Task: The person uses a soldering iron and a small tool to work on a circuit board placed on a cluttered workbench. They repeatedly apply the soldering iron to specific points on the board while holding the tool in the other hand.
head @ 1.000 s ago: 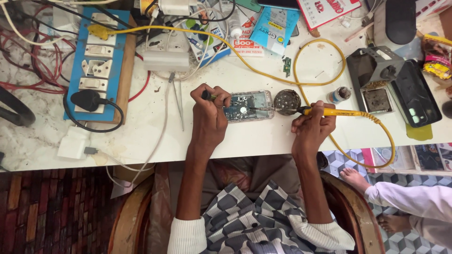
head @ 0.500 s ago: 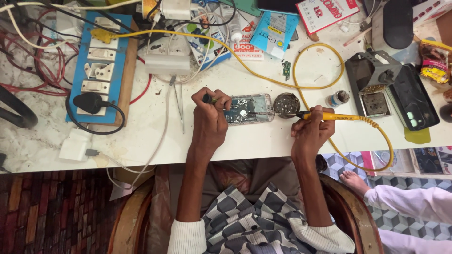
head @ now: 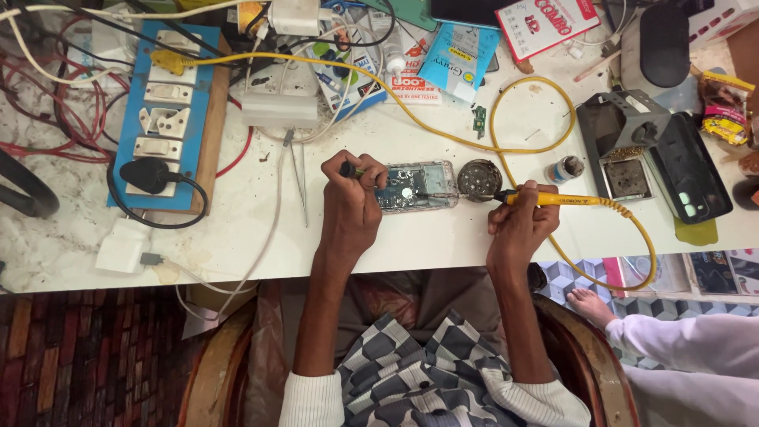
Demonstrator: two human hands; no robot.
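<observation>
An opened phone [head: 419,187] with its circuit board showing lies on the white worktable [head: 237,237]. My left hand [head: 352,207] rests at its left end, shut on a dark-tipped, pen-like tool [head: 348,169]. My right hand [head: 518,221] grips a yellow soldering iron [head: 553,198], whose tip points left at the phone's right end. The iron's yellow cable [head: 506,119] loops across the table behind it. A round dark tin [head: 479,179] sits just right of the phone.
A blue switch board [head: 170,119] with a black plug stands at left, among red and white wires. Tweezers [head: 299,178] lie left of my hand. A soldering stand [head: 624,146], a small bottle [head: 566,168] and a black phone [head: 688,178] sit right. Another person's foot [head: 589,304] shows below.
Both hands stay at the phone, and the soldering iron's tip still points at its right end. Only the view has shifted slightly.
</observation>
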